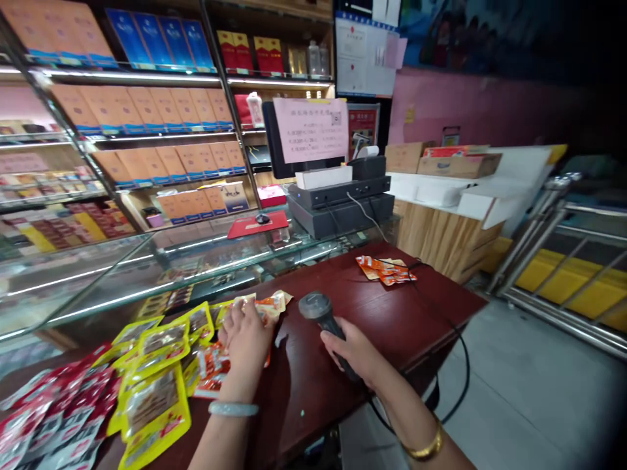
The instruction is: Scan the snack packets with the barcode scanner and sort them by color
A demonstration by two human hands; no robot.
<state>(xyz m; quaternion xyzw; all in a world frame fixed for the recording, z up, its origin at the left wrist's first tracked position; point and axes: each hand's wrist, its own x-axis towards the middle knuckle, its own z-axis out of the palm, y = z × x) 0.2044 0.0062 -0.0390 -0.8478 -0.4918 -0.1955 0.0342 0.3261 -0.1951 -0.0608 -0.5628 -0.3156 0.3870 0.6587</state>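
At the dark red desk (pixel 392 313), scanning of snack packets looks to be the step in hand. The right hand (pixel 355 356) wraps its fingers (pixel 336 344) tight round the grip of a barcode scanner (pixel 318 310), head aimed toward the orange packet (pixel 267 305) under the left hand (pixel 247 339). The left fingers (pixel 232 323) lie loosely spread, pressing that packet flat beside the yellow packets (pixel 157 365). Judging by this, the next move calls for lining the scanner head up with the packet's code.

Right hand (pixel 355 352) holds scanner (pixel 323 316), left hand (pixel 247 339) on packets (pixel 215 365)
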